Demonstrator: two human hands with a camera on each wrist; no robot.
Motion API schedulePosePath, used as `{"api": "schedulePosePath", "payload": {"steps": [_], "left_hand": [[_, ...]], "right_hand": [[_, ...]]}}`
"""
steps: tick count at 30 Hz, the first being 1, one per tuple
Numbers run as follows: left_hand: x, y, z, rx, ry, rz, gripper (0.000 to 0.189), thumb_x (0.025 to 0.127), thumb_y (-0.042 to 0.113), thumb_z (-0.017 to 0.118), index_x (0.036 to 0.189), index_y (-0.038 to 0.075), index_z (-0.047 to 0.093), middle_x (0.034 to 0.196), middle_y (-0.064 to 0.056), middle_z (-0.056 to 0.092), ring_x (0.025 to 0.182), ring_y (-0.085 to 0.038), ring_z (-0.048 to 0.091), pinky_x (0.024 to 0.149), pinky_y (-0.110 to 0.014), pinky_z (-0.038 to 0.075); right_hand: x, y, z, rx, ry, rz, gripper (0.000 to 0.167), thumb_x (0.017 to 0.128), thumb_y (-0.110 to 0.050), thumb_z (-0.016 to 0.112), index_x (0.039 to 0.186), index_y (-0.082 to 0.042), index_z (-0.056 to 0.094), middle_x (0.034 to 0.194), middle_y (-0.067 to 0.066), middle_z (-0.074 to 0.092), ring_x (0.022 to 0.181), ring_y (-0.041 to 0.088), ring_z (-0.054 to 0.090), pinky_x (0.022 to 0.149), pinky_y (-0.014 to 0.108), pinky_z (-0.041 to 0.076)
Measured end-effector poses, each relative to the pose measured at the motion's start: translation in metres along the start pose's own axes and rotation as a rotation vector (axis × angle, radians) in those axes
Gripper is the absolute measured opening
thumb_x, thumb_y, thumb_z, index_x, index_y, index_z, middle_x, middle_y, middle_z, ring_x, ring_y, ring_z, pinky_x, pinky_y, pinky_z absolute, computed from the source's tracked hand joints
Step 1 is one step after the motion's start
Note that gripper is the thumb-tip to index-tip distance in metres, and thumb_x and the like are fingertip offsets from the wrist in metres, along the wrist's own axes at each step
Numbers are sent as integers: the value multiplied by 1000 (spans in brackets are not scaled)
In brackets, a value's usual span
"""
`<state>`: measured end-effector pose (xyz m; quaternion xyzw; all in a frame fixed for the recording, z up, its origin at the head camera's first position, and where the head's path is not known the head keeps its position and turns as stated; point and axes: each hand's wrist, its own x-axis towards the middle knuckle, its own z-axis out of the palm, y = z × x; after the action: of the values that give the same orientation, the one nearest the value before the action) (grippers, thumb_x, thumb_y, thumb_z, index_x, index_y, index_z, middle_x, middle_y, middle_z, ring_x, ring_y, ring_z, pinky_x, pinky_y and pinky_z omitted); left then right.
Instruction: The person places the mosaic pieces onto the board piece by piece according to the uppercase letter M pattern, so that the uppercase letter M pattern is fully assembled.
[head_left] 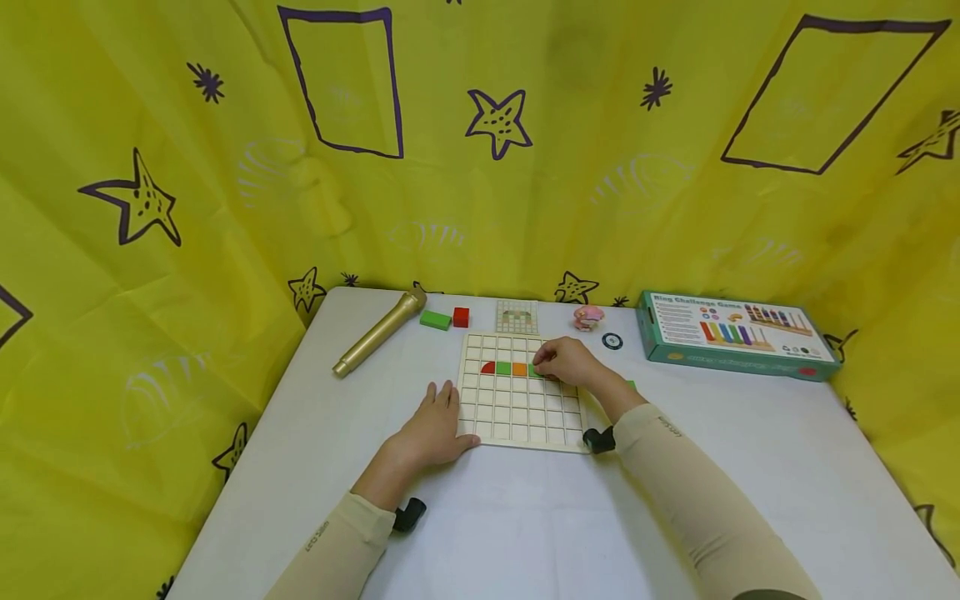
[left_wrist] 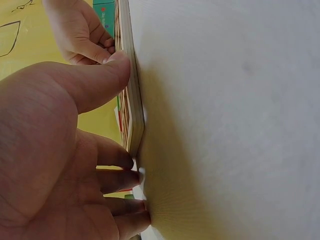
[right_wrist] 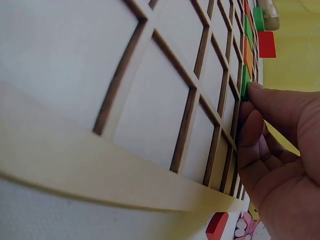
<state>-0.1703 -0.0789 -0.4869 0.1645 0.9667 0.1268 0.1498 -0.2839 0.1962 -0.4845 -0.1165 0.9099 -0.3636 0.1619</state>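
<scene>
A cream grid board (head_left: pixel 517 412) lies on the white table, with a row of small tiles in it: a red rounded piece (head_left: pixel 489 367), a green tile (head_left: pixel 504 369), an orange tile (head_left: pixel 520 369) and another green tile (right_wrist: pixel 245 83). My right hand (head_left: pixel 567 362) pinches that last green tile at the row's right end, thumb against it in the right wrist view. Its fingertips partly cover the tile from above. My left hand (head_left: pixel 432 427) rests at the board's lower left corner, fingers extended along the left side and thumb (left_wrist: pixel 107 80) on the front edge.
Behind the board lie a pattern card (head_left: pixel 517 317), a green block (head_left: pixel 435 320), a red block (head_left: pixel 461 317) and a gold microphone (head_left: pixel 378 335). Toward the right are a pink figurine (head_left: pixel 588 317), a dark round disc (head_left: pixel 612 341) and a game box (head_left: pixel 738 335). My right forearm partly hides a green piece (head_left: pixel 632 386).
</scene>
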Motion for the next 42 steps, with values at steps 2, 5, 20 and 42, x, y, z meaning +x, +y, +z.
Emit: {"api": "schedulePosePath", "payload": {"steps": [2,5,20,42], "left_hand": [[0,0,0,3,-1,0,95,95,53,63,153,-12,25,162,-26,20,149,-47,14,119,-48,23],[-1,0,0,1,2,5,95,95,53,63,153,-12,26,162,-27,21,149,-48,14,119,-48,23],[0,-2,2,-9,-3,4,95,95,52,64,153,-13,25,162,-27,20,149,-48,13,119,-48,22],[0,-2,0,-20,0,11,95,95,51,64,153,-13,25,162,-28,20,149,-48,12,119,-49,23]], "right_hand": [[-1,0,-1,0,1,-12,12,93,-16,73,99,-5,73,88,3,68,77,16,57,68,29,49],[-4,1,-3,1,8,-17,14,93,-17,73,101,-6,73,93,4,68,82,18,56,73,30,48],[-19,19,-27,27,22,61,15,96,-18,71,105,-6,71,93,7,65,76,22,56,63,31,50],[-38,50,-47,-84,72,41,20,89,-16,77,104,-3,73,95,7,67,84,22,60,71,31,50]]}}
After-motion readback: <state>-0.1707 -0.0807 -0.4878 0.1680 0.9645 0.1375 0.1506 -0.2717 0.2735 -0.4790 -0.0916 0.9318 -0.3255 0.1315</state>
